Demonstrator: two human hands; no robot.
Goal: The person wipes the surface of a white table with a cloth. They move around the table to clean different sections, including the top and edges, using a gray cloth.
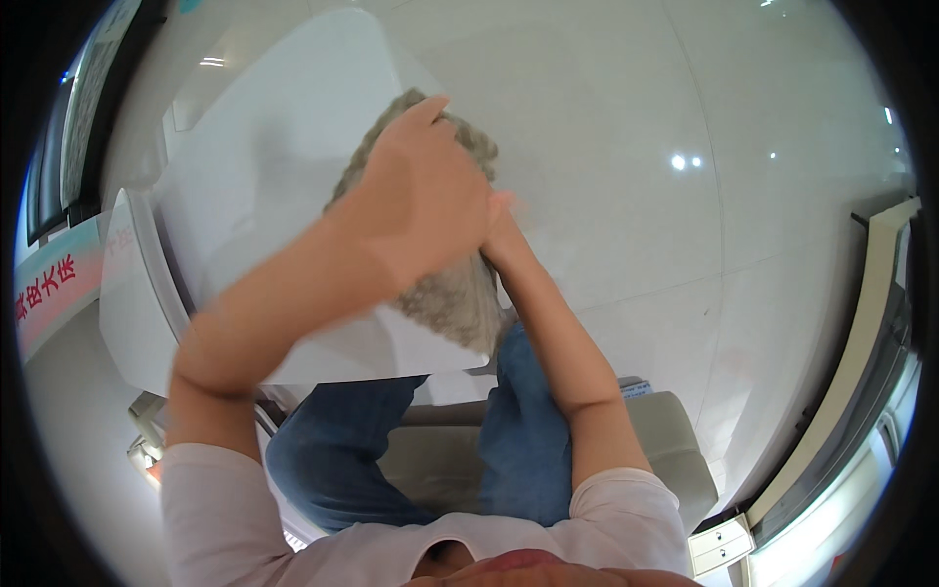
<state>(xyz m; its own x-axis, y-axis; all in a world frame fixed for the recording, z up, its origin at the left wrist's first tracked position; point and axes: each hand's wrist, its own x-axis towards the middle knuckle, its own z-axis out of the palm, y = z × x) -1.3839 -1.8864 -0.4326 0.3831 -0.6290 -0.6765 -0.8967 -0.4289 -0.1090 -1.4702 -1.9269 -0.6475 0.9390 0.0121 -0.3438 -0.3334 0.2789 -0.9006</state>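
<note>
A grey-beige cloth (pixel 450 303) with a bumpy, fluffy-looking texture lies over the right edge of the white table. My left hand (pixel 425 181) reaches across its upper part. The fingers are curled onto the cloth, with one digit standing out at the far end; motion blurs the hand somewhat. Close by, my right hand (pixel 497 213) is at the cloth's right side, by the left wrist. Most of it is hidden behind the left hand, so its fingers do not show well. The near corner of the cloth hangs towards my knee.
The white table (pixel 245 176) stretches away to the left and far side. I sit on a grey-green padded seat (pixel 670 450), with my jeans-clad legs at the table's near edge. Glossy pale floor tiles (pixel 626 127) lie to the right. A small white drawer unit (pixel 722 546) stands at lower right.
</note>
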